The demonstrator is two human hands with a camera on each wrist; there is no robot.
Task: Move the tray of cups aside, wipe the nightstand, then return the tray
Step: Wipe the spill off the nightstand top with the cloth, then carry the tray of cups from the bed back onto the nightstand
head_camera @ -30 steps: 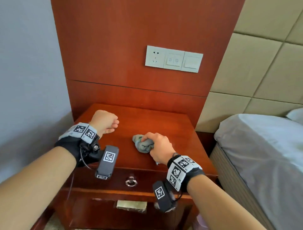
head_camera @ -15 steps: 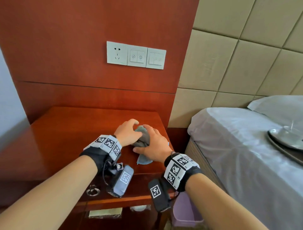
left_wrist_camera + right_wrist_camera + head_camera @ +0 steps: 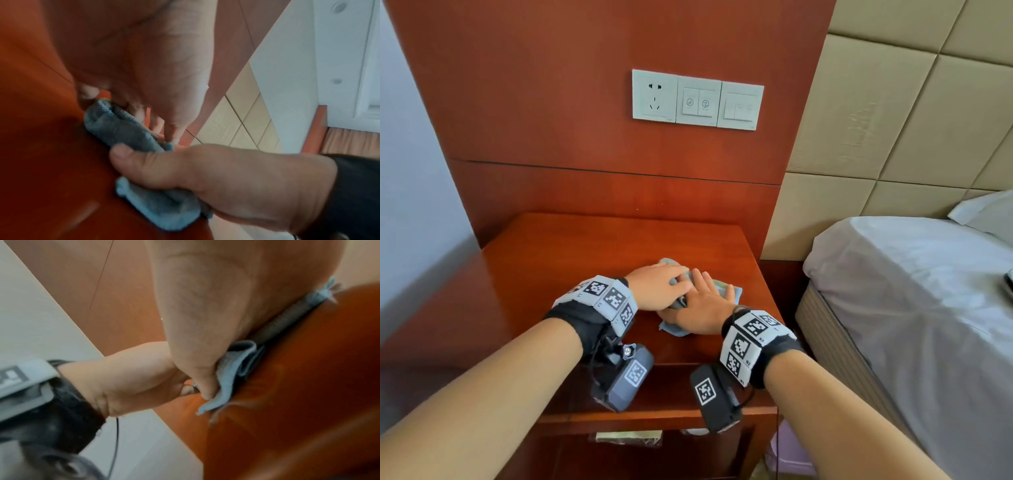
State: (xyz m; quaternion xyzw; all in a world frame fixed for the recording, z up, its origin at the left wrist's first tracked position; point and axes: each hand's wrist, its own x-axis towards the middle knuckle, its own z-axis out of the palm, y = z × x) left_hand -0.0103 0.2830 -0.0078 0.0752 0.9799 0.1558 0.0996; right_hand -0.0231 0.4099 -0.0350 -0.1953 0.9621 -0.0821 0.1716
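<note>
Your left hand [image 3: 657, 287] has come across from the far-left part of the glossy reddish-brown wooden nightstand [image 3: 592, 260] to join your right hand [image 3: 705, 305]; both now press flat, fingers extended, on the crumpled blue-grey microfibre cloth [image 3: 736, 293] at the near-right area, so wiping appears to be ending. The tray of cups is almost wholly cut off: only a dark edge [image 3: 1009, 284] shows on the grey-sheeted bed [image 3: 911, 291], at right.

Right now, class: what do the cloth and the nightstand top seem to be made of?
Cloth: probably microfibre or terry, blue-grey, matt; ribbed nap shows, and it bunches softly.
Nightstand top: reddish-brown wood or veneer, apparently lacquered; faint grain and glossy reflections show.
</note>
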